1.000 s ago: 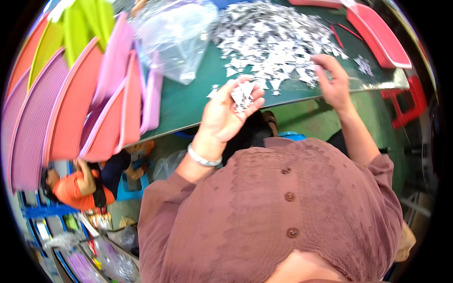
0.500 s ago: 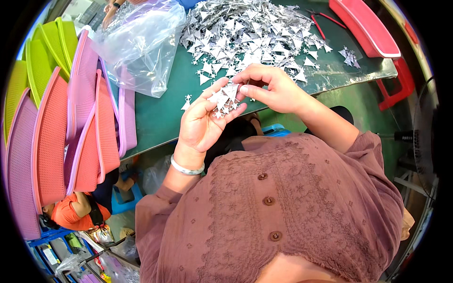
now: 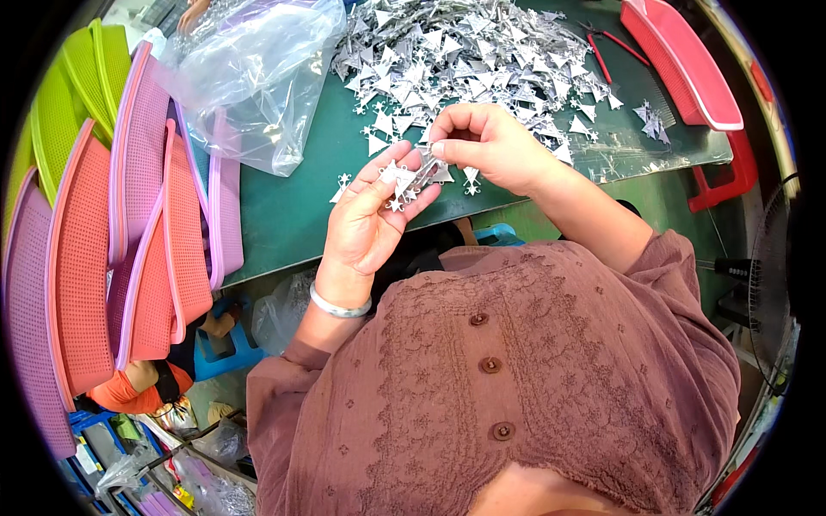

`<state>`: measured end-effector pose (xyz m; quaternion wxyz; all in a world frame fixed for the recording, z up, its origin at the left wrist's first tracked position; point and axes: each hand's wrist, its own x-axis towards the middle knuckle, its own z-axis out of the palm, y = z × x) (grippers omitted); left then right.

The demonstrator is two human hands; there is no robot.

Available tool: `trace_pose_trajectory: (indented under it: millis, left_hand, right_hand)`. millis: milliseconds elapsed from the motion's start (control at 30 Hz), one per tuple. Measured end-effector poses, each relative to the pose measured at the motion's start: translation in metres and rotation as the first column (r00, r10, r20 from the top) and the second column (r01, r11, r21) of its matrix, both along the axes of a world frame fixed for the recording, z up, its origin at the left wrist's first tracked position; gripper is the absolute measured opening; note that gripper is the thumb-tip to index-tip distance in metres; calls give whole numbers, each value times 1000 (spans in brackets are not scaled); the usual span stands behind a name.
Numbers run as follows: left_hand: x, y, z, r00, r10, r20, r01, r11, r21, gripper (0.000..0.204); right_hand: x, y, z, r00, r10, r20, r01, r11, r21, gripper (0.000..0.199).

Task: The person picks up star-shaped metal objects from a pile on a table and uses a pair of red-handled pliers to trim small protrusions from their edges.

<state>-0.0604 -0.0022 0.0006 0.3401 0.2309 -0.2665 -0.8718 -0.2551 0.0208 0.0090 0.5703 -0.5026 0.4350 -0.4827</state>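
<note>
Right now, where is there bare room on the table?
Bare green tabletop shows left of your left hand, bordered by the clear plastic bag and a purple perforated plastic basket. It's crowded beyond your right hand, under the heap of silver triangular pieces.

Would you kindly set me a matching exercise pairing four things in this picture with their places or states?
1. Left hand
2. Crumpled clear plastic bag
3. Red-handled metal pliers
4. Pale ring-shaped bracelet

A. Between the large pile of flat silver triangles and the long coral-pink plastic basket
B. Worn around a wrist
C. Holding a few silver triangular pieces
D. Next to the purple plastic baskets

Pairs: 1-C, 2-D, 3-A, 4-B
</note>
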Motion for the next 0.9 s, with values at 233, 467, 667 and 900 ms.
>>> trace_pose_trajectory:
  millis: [233,467,667,900]
  left_hand:
    - [2,-2,-2,999,52,4,-52,998,30,33]
    - [4,-3,1,993,93,-78,-90,995,42,53]
    - [5,-4,-2,991,121,-51,-120,993,9,58]
    - [3,-4,-3,991,123,-47,-124,992,-22,59]
  right_hand:
    - [0,-2,0,988,-27,153,11,994,107,8]
    - [10,-5,-2,962,-95,255,28,967,254,8]
    - [18,-1,-1,947,-35,319,-90,926,367,12]
    - [33,-1,-2,998,18,53,-28,979,201,7]
